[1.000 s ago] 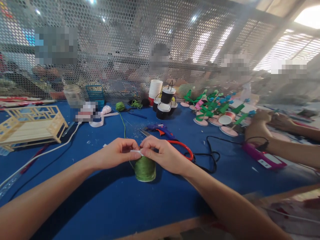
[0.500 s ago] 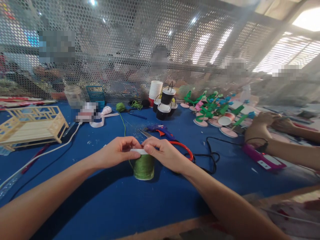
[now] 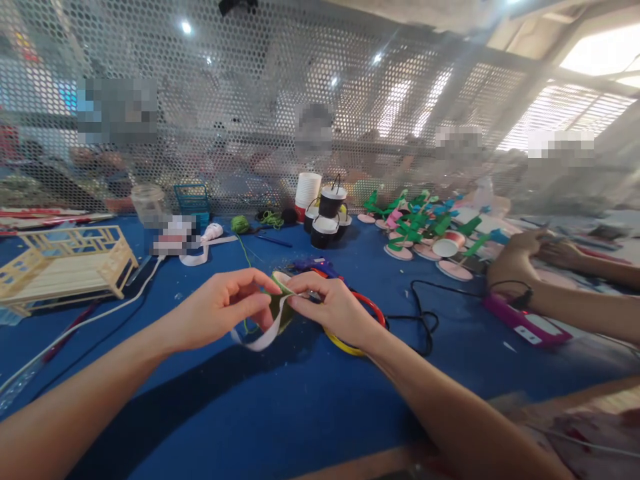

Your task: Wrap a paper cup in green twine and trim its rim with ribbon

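Observation:
My left hand (image 3: 220, 312) and my right hand (image 3: 333, 308) meet over the middle of the blue table (image 3: 280, 407). Between them they hold a cup wrapped in green thread (image 3: 280, 303), lifted and tilted toward me. Both hands pinch a white strip (image 3: 260, 337) that loops down from the cup's rim. A green thread (image 3: 243, 250) runs back to a small green ball (image 3: 240, 225). Scissors with red and yellow handles (image 3: 363, 317) lie just under my right hand.
A wooden stick-built bed frame (image 3: 65, 263) stands at the left, with a white cable (image 3: 85, 317) beside it. Black-and-white cups (image 3: 325, 220) and green paper crafts (image 3: 425, 223) sit at the back. Another person's arms (image 3: 560, 280) rest at the right by a pink tool (image 3: 523, 320). A mesh screen (image 3: 250, 100) closes the back.
The green cup was standing on the table with both hands at its rim. Now it is lifted and tilted, and the white strip hangs loose below it.

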`<state>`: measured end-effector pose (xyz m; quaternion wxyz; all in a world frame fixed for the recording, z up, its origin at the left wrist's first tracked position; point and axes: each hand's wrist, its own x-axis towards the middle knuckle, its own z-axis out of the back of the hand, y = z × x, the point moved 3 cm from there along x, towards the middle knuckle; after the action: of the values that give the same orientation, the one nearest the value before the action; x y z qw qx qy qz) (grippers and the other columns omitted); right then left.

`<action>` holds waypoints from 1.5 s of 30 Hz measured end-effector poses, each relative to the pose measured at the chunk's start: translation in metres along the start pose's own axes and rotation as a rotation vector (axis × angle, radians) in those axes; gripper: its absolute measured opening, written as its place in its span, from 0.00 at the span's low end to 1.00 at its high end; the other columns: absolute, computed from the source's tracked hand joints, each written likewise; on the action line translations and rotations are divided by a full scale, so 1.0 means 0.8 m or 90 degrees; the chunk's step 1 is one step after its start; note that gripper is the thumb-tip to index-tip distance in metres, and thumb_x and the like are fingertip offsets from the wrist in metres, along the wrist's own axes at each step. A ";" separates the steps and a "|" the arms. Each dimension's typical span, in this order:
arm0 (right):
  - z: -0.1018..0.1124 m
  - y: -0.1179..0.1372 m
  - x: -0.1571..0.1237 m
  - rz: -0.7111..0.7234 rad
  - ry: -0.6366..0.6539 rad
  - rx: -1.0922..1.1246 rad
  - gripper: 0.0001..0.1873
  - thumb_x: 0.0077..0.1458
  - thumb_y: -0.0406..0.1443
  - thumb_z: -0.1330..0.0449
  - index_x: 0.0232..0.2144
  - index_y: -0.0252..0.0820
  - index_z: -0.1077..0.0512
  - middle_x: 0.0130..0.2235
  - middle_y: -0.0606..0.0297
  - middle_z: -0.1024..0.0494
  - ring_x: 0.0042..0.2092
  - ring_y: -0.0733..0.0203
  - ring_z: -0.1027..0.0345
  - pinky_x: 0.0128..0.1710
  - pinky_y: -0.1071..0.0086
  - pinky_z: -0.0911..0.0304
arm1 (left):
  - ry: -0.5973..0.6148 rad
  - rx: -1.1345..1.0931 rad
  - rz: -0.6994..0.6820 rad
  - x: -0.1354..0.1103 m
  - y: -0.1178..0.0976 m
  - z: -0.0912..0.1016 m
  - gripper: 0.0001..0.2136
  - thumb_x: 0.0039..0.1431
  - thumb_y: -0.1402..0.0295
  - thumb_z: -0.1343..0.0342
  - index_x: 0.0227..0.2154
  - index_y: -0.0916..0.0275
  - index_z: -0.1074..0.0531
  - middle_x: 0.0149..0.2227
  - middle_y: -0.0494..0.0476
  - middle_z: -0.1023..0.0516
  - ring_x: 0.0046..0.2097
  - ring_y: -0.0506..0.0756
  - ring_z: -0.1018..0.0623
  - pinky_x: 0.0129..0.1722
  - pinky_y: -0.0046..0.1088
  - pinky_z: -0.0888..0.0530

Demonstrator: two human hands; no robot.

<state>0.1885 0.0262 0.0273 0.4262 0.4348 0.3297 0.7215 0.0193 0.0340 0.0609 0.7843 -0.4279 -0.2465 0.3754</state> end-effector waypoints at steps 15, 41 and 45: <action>-0.006 0.012 -0.004 0.154 0.049 -0.022 0.11 0.48 0.30 0.42 0.37 0.43 0.29 0.42 0.60 0.26 0.47 0.61 0.35 0.49 0.63 0.40 | 0.001 -0.088 0.038 0.014 0.040 -0.027 0.26 0.43 0.56 0.41 0.44 0.64 0.38 0.41 0.57 0.29 0.41 0.57 0.29 0.41 0.35 0.31; 0.082 -0.035 0.042 -0.281 -0.113 -0.140 0.04 0.47 0.31 0.45 0.28 0.38 0.37 0.25 0.64 0.26 0.25 0.66 0.30 0.26 0.73 0.34 | 0.021 -0.161 0.046 0.012 0.045 -0.024 0.43 0.30 0.64 0.33 0.51 0.62 0.49 0.45 0.60 0.36 0.46 0.59 0.32 0.47 0.38 0.35; 0.069 0.000 0.024 -0.230 -0.053 0.031 0.10 0.47 0.40 0.43 0.25 0.37 0.35 0.21 0.63 0.26 0.21 0.66 0.32 0.22 0.72 0.35 | 0.052 -0.179 0.051 0.012 0.045 -0.024 0.41 0.32 0.64 0.34 0.50 0.61 0.49 0.43 0.57 0.37 0.42 0.57 0.31 0.43 0.36 0.32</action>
<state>0.2340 0.0492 0.0561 0.5515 0.4082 0.4018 0.6064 0.0249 0.0451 0.0208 0.7102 -0.5583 -0.2471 0.3504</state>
